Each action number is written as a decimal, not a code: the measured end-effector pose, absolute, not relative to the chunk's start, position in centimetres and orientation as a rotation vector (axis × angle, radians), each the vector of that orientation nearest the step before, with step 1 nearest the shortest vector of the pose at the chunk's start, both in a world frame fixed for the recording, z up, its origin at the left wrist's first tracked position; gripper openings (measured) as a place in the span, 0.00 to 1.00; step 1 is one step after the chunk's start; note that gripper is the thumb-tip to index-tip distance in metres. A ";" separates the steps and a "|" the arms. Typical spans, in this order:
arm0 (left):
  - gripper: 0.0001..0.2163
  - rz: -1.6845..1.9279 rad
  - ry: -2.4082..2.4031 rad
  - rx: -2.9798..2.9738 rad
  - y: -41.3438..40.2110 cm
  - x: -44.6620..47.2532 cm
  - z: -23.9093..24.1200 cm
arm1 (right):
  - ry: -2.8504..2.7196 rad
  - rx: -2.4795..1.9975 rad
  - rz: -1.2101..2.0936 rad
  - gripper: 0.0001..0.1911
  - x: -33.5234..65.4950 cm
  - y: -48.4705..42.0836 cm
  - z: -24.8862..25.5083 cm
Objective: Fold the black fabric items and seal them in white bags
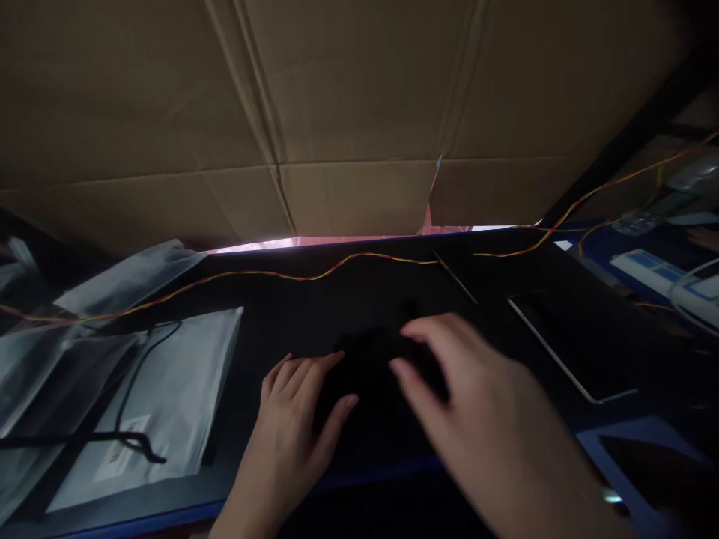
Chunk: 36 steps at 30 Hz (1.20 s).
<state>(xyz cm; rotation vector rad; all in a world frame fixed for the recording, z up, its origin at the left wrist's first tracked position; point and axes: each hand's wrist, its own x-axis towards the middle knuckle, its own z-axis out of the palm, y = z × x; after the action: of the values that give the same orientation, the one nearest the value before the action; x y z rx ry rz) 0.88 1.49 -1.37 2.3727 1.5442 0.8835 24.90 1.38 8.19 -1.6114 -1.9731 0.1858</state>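
My left hand (295, 423) is at the middle of a black table top (269, 299), its fingers bent forward and the thumb held apart from them. Facing it, my right hand (477, 404) is curled, with thumb and forefinger tips close together. Between the two hands is a very dark shape (374, 348), black against black, which both sets of fingertips appear to grip. Its kind and outline cannot be made out in the dim light. Right of my right hand lies a flat dark phone-like slab (567, 344) with a pale edge.
Clear plastic bags (168, 397) and a black cord (129, 374) lie at the left. A red-yellow twisted wire (314, 278) crosses the back. Cardboard (359, 97) walls the far side. A second thin slab (457, 277) lies behind; a white-blue box (663, 281) stands right.
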 end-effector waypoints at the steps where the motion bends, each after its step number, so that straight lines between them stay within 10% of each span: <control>1: 0.14 0.901 1.547 2.355 1.5 0.7 -1.4 | -2.013 -1.527 0.280 0.12 23.8 1.1 8.5; 8: 0.17 1.190 1.709 2.153 -0.3 0.9 0.5 | -1.919 -1.421 0.597 0.19 25.7 0.6 6.0; 17: 0.32 0.570 1.586 2.712 -0.2 3.4 -1.6 | -2.352 -1.355 0.539 0.26 25.7 0.5 0.1; 36: 0.26 0.758 1.761 2.582 0.3 -0.9 -0.5 | -2.228 -1.340 0.380 0.31 25.0 -0.3 -0.2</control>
<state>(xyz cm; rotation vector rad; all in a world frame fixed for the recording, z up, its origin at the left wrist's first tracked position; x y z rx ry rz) -0.86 0.28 -0.52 2.5815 1.7609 0.7576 25.01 -0.30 -0.17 -1.3397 -2.2277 0.3799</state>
